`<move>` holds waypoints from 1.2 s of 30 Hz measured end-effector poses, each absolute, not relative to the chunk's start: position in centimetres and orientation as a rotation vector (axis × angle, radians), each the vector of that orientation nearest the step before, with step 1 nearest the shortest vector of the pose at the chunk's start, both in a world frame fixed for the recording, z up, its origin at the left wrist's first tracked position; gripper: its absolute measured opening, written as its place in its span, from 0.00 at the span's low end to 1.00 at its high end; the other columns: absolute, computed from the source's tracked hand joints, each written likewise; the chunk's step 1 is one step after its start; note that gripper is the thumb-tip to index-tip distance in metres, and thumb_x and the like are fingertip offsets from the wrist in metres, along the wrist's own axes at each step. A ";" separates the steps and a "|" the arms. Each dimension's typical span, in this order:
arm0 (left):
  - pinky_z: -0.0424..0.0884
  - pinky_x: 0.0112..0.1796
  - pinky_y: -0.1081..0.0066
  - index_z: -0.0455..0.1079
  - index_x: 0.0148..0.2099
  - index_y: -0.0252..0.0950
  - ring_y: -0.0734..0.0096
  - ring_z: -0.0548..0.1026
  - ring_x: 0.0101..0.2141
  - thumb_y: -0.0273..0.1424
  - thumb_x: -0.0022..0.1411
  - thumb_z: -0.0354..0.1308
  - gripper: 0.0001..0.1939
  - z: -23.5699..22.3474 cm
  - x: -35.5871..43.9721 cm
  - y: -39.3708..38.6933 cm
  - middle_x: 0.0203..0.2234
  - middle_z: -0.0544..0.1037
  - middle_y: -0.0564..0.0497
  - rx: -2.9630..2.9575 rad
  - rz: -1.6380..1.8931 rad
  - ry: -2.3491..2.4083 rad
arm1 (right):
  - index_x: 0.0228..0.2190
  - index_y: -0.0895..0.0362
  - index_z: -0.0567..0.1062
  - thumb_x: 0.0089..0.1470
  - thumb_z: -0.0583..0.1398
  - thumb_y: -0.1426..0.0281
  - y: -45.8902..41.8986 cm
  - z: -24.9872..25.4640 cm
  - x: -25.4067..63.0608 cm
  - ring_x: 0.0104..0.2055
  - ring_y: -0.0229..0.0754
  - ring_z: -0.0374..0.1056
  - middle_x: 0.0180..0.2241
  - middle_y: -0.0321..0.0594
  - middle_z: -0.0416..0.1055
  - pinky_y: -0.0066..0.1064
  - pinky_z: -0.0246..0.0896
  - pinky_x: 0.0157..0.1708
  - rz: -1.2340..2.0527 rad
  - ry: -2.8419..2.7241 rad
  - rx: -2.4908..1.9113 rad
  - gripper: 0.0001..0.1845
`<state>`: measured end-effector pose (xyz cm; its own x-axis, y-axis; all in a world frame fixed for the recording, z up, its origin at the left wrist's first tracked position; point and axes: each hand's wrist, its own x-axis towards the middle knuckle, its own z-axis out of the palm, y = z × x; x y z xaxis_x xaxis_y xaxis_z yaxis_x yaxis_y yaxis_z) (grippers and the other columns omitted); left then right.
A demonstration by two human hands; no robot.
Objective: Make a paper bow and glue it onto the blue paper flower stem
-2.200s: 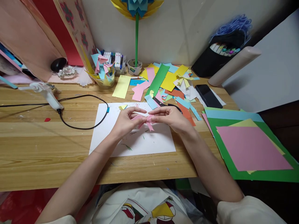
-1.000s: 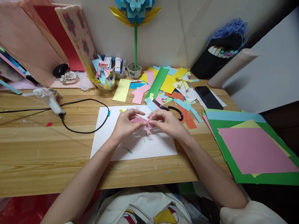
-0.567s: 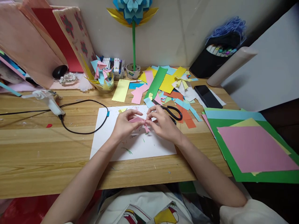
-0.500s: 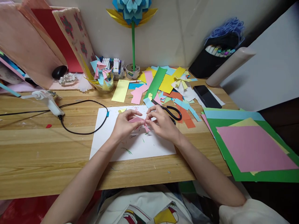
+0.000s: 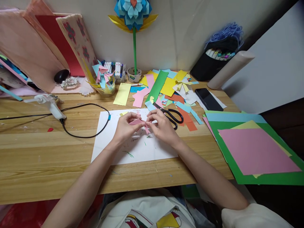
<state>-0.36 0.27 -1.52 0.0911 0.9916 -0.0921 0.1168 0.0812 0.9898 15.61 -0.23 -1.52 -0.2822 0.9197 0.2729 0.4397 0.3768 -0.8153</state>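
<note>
Between my two hands is a small pink paper piece (image 5: 136, 122) with pointed ends, partly covered by my fingers. My left hand (image 5: 126, 127) pinches its left side between thumb and fingers. On its right part, my right hand (image 5: 161, 127) has thumb and fingertips closed, and a pink tip hangs below them. Both hands are just above a white sheet (image 5: 106, 152) marked with green and dark strokes. Black-handled scissors (image 5: 174, 117) lie beside my right hand, their blades pointing toward the paper scraps.
Coloured paper scraps (image 5: 158, 85) cover the back middle. A glue gun (image 5: 51, 107) with a looping black cable sits at left. At right are a phone (image 5: 209, 99) and stacked coloured sheets (image 5: 258, 152). A blue paper flower (image 5: 133, 14) stands behind, near a cup of folded pieces (image 5: 104, 87).
The view has tilted up slightly, so more of the blue flower shows. My hands keep hold of the pink paper, with my right fingers shifted slightly left.
</note>
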 end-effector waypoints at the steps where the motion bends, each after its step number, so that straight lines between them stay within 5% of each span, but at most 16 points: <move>1: 0.69 0.30 0.72 0.67 0.30 0.33 0.70 0.73 0.29 0.35 0.40 0.66 0.16 -1.5 -0.3 0.3 0.28 0.74 0.50 1.277 1.034 1.268 | 0.26 0.57 0.71 0.51 0.55 0.74 -0.3 -1.6 15.5 0.42 0.43 0.64 0.38 0.44 0.63 0.28 0.67 0.27 0.840 -1.839 -1.188 0.05; 6: 0.68 0.33 0.73 0.67 0.28 0.33 0.71 0.73 0.30 0.34 0.38 0.66 0.15 -1.2 -0.2 0.2 0.27 0.74 0.52 1.319 1.073 1.342 | 0.26 0.57 0.72 0.47 0.60 0.69 0.0 -1.8 15.5 0.35 0.38 0.67 0.36 0.42 0.69 0.29 0.68 0.32 1.019 -1.616 -1.217 0.04; 13: 0.65 0.23 0.76 0.66 0.29 0.34 0.76 0.69 0.22 0.35 0.37 0.66 0.17 -0.9 -0.3 0.2 0.22 0.71 0.55 1.182 1.018 1.340 | 0.34 0.59 0.74 0.38 0.66 0.62 1.3 -1.3 17.5 0.33 0.38 0.72 0.30 0.41 0.75 0.33 0.68 0.39 1.689 -1.293 -1.128 0.19; 25: 0.65 0.22 0.76 0.65 0.29 0.35 0.77 0.68 0.21 0.33 0.37 0.67 0.16 -0.8 0.1 -0.3 0.23 0.73 0.55 1.111 1.054 1.310 | 0.26 0.60 0.76 0.37 0.66 0.62 0.4 -0.9 16.1 0.30 0.41 0.73 0.28 0.42 0.77 0.32 0.70 0.33 1.363 -1.245 -1.267 0.15; 29: 0.65 0.21 0.75 0.65 0.30 0.35 0.77 0.68 0.19 0.33 0.38 0.66 0.16 -0.9 -0.1 -0.1 0.22 0.73 0.56 1.076 1.053 1.314 | 0.31 0.59 0.77 0.37 0.67 0.63 0.7 -0.9 16.8 0.31 0.41 0.73 0.29 0.42 0.77 0.32 0.70 0.36 1.550 -1.273 -1.218 0.17; 36: 0.66 0.25 0.75 0.66 0.31 0.35 0.74 0.72 0.25 0.34 0.39 0.66 0.16 -1.1 -0.1 -0.1 0.25 0.74 0.53 1.121 1.041 1.314 | 0.23 0.60 0.75 0.35 0.68 0.64 0.8 -0.8 17.1 0.26 0.39 0.73 0.22 0.40 0.75 0.31 0.71 0.32 1.510 -1.280 -1.277 0.13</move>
<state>-0.08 -0.07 -1.09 0.0109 0.9841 -0.1772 0.0526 0.1764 0.9829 17.12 0.78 -0.82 -0.2053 0.9561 -0.2090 0.0491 -0.2032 -0.9779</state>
